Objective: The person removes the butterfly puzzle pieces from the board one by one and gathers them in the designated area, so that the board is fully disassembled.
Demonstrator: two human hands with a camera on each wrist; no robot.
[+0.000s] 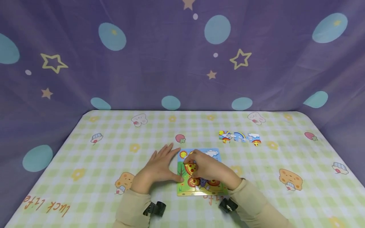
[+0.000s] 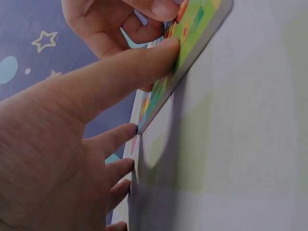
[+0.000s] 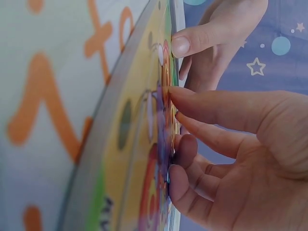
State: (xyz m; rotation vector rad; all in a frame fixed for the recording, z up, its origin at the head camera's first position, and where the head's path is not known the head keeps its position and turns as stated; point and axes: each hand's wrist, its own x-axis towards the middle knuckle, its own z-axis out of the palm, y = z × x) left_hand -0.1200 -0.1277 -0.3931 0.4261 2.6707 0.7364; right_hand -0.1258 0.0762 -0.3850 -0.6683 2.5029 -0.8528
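- Puzzle board [image 1: 185, 193] lies flat on the checked tablecloth [image 1: 114, 158], toward 6 o'clock from the middle of the head view and a touch to the 5 side.
- The step in hand looks like working a piece at the yellow-and-red patterned wing [image 1: 190, 168], between 9 and 10 o'clock of the board's middle; whether it is being seated or loosened, I cannot tell.
- To do that well, I would use the left thumb to brace the board at 8 o'clock and keep the piece level; if it binds, nudge it sideways rather than force a corner.
- Right hand [image 1: 209, 166] reaches in from 4 o'clock, fingers bent and tips down at the board. Its thumb [image 3: 197, 99] and forefinger [image 3: 214, 133] sit apart on two sides of the wing; whether they pinch a piece or only touch the surface is hidden.
- Left hand [image 1: 159, 166], at 9 o'clock of the board, has its fingers spread well apart and clamps nothing. Its thumb rests over the board's edge; the forefinger tip meets the corner at 10 to 11 o'clock.
- Three loose pieces [image 1: 240, 137] lie in a row toward 2 o'clock, apart from the board and both hands.
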